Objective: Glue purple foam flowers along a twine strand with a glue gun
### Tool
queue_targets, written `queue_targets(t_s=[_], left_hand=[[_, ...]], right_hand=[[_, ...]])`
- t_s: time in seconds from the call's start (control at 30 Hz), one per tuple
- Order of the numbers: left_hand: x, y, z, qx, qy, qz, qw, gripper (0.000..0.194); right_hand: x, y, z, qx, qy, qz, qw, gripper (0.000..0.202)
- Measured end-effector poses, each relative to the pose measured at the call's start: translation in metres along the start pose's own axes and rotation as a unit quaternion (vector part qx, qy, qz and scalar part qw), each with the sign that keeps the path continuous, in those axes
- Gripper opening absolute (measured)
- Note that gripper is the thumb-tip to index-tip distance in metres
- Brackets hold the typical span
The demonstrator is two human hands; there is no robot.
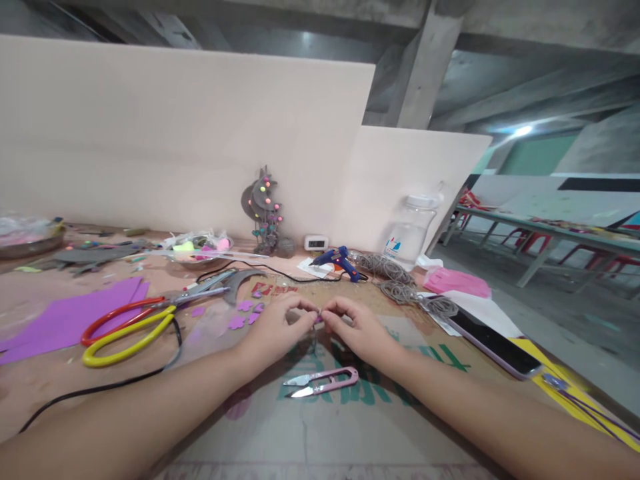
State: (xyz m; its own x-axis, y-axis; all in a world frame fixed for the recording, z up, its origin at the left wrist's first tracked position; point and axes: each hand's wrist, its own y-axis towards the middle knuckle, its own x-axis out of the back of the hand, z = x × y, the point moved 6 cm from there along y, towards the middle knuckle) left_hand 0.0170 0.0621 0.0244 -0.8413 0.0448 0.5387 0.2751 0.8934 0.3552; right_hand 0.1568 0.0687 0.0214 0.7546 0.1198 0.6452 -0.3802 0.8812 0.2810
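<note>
Cardboard [270,427] stretching past snips [334,385] toward near edge, left hand [280,327] and right hand [364,331], grip pinching purple piece [319,319].

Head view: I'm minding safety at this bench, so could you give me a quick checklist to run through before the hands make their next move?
1. Small purple piece held at the fingertips of left hand and right hand: ok.
2. Grey cord fastened to the piece: cannot tell; the fingers hide the join.
3. Pink snips closed: not ok; they lie unheld, blades apart, nearer the wearer than the hands.
4. Large scissors away from the fingers: ok; they lie off to the left.
5. Blue glue gun cool: cannot tell; it lies beyond the hands, touched by neither.
</note>
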Motion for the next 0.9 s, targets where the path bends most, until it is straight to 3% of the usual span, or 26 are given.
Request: queue_targets(t_s=[0.23, 0.53, 0.9], left_hand=[[0.000, -0.001, -0.003, -0.014, 0.001, 0.001, 1.000, 0.015], [0.002, 0.001, 0.008, 0.017, -0.097, -0.027, 0.995, 0.034], [-0.002, 0.001, 0.005, 0.017, -0.032, 0.001, 0.999, 0.018]], right_hand=[[-0.002, 0.000, -0.004, -0.001, -0.011, 0.005, 1.000, 0.021], [0.000, 0.002, -0.002, -0.022, 0.034, -0.007, 0.999, 0.023], [-0.001, 0.001, -0.003, -0.010, -0.009, 0.002, 1.000, 0.022]])
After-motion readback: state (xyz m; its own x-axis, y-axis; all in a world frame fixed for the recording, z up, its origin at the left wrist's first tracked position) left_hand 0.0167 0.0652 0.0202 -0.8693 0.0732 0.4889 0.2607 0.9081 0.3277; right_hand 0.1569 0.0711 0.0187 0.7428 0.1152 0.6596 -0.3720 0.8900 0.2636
